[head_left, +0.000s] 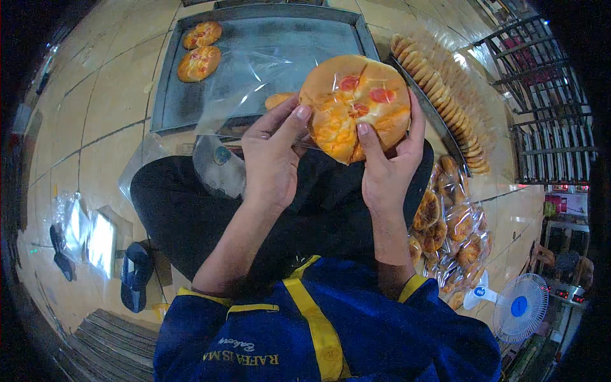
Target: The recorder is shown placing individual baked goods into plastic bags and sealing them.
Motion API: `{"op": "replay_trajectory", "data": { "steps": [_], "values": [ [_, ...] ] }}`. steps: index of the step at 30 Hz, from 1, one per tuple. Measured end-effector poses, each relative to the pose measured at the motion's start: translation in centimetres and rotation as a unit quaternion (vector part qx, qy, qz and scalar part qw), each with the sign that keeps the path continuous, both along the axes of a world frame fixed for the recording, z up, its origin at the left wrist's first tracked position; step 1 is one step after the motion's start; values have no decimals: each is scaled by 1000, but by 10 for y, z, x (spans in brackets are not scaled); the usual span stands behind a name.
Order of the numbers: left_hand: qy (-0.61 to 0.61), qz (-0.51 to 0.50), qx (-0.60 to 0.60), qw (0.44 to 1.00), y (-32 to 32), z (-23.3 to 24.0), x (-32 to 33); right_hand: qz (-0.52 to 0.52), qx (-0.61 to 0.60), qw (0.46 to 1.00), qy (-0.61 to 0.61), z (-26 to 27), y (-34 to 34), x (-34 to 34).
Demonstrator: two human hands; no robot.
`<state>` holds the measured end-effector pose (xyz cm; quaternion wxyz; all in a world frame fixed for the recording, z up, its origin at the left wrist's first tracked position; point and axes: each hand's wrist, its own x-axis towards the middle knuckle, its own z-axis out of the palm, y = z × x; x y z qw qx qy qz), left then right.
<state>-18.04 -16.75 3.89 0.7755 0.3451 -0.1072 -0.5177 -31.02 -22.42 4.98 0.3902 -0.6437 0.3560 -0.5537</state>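
Note:
A round bread bun (355,110) topped with red slices and melted cheese is held up above my lap. My right hand (394,153) grips its right side, thumb over the front. At its left edge, my left hand (277,153) pinches it together with a clear plastic bag (238,90), which stretches off to the left. Whether the bun lies inside the bag cannot be told. Beyond the hands is a metal baking tray (162,90) with two topped buns (199,63) at its left and another bun (279,100) partly hidden behind my left hand.
Bagged breads (458,234) are heaped to my right. A long row of round buns (441,95) stands beside the tray. Farther right are a metal rack (549,105) and a white fan (520,308). Plastic bags (76,224), a black sandal (136,277) and stacked metal trays (110,348) lie left.

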Motion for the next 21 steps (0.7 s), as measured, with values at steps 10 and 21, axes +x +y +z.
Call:
{"op": "replay_trajectory", "data": {
  "steps": [10, 21],
  "values": [
    [1, 13, -27, 1000, -2, -12, 6, 136, 63, 988, -34, 4, 1, -8],
    [-140, -84, 24, 986, 3, -12, -16, 79, 181, 968, -155, 7, -5, -18]
  ]
}}
